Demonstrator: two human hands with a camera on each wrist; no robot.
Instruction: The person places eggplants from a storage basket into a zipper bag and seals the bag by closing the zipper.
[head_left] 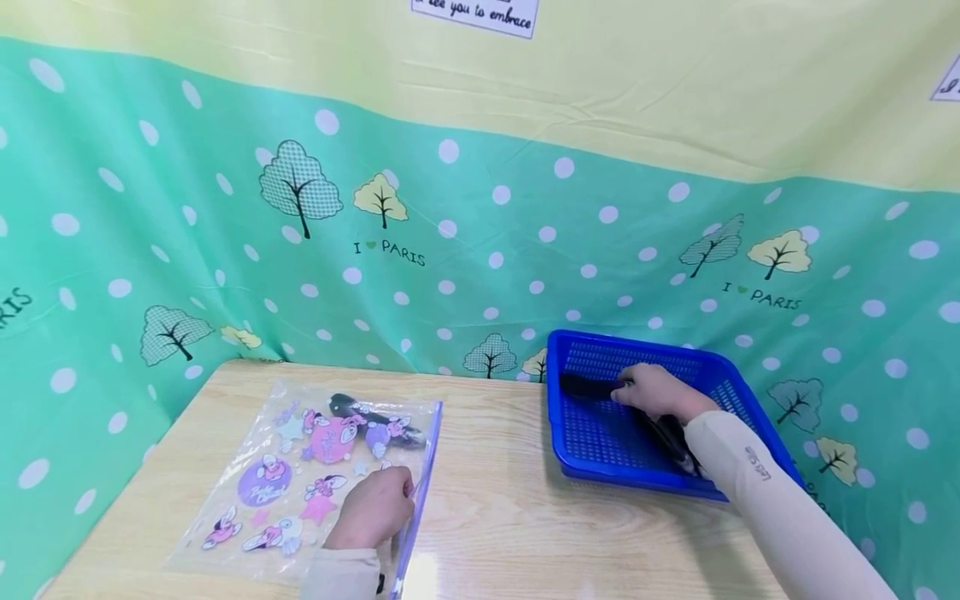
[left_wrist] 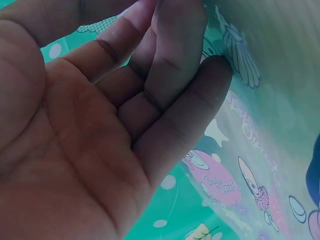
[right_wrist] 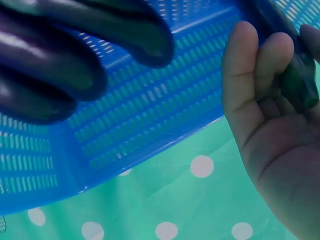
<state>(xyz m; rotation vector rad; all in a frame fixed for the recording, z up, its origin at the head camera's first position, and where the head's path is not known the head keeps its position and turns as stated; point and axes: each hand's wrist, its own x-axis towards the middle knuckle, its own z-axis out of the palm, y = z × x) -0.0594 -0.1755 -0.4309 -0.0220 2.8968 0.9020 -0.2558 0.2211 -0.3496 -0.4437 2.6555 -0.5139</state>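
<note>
On the desk (head_left: 495, 492), a zip bag (head_left: 300, 475) lies at the left and a basket (head_left: 637, 477) stands at the right, well apart, bare tabletop between them. The curtain (head_left: 450, 283) hangs behind both. An eggplant (head_left: 378, 423) lies beneath the bag's top sheet, at the far right part; the zip edge (head_left: 429, 458) runs along the right side. Of the hands, the left (head_left: 375, 504) is nearer than that eggplant; the right (head_left: 654, 390) is in the basket, at one eggplant's end. Other eggplants (right_wrist: 47, 55) lie side by side there.

Clear printed bag (head_left: 303, 479) lying flat, dark eggplant (head_left: 375, 423) showing inside, glossy purple eggplants (right_wrist: 50, 57) in blue basket (head_left: 630, 472)
</note>
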